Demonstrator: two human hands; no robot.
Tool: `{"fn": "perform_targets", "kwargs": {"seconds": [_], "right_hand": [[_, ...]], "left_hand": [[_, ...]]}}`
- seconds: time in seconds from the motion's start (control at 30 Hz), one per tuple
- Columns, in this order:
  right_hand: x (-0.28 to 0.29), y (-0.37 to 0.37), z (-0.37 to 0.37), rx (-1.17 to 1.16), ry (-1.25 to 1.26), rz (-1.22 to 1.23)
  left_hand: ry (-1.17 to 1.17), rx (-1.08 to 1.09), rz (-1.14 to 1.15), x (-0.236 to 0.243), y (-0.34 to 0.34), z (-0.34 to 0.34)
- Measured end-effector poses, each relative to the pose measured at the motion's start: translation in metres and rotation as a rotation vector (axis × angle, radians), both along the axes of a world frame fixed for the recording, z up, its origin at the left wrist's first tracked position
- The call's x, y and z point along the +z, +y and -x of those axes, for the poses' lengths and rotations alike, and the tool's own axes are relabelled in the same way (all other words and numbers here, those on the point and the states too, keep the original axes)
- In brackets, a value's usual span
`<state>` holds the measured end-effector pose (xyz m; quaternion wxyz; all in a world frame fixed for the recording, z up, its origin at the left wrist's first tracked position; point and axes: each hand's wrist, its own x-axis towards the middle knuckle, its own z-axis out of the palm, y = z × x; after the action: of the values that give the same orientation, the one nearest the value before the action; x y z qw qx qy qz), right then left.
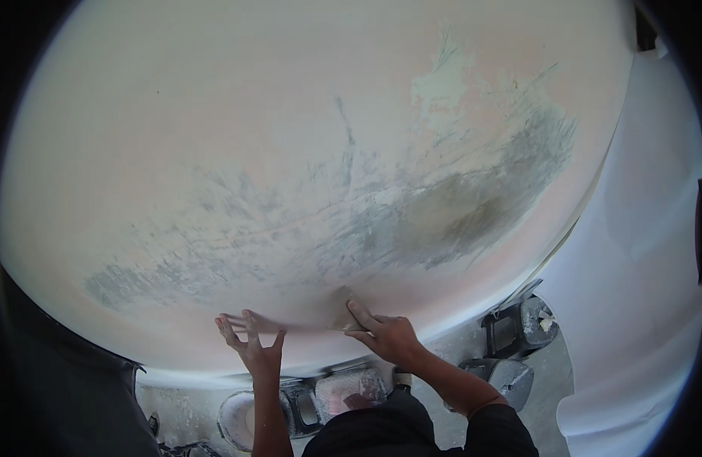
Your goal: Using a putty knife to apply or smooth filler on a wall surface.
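Observation:
A large curved panel (214, 107), pale pink and cream, fills most of the view. Grey, scratched patches run across its lower half, with a brownish area toward the right. At the panel's near edge, my left hand (253, 349) rests its spread fingertips on the surface and holds nothing. To the right of it, my right hand (390, 335) presses a small flat grey-brown piece of sandpaper (343, 308) against the panel, just below the grey patch. Its fingers lie over the piece and partly cover it.
White sheeting (640, 259) hangs along the right side. Below the panel, dusty black stools (518, 327) and a pale round bucket (235, 423) stand on a dusty floor (180, 404). Dark sheeting (54, 358) borders the lower left.

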<state>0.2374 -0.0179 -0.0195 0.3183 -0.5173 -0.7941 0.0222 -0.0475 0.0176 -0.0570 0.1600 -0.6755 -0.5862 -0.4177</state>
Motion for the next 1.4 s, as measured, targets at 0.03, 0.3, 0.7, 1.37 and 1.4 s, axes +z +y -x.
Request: {"fn": "perform_targets", "kwargs": {"seconds": [0.03,0.3,0.7,1.37,1.4], "right_hand": [[0.003,0.002,-0.003,-0.014,-0.068,0.013],[-0.005,0.001,0.002,0.008,0.0,0.003],[-0.007,0.014,-0.011,-0.158,0.167,-0.029],[-0.003,0.007,-0.001,-0.041,0.04,0.05],[-0.004,0.007,-0.006,-0.058,0.1,0.021]], "left_hand": [[0.026,0.003,-0.003,-0.003,-0.002,0.006],[-0.026,-0.026,0.015,0.002,-0.002,0.001],[0.008,-0.01,0.031,0.001,-0.003,0.01],[-0.073,-0.015,-0.016,0.006,-0.003,0.001],[-0.069,-0.015,-0.015,0.006,-0.003,0.002]]}}
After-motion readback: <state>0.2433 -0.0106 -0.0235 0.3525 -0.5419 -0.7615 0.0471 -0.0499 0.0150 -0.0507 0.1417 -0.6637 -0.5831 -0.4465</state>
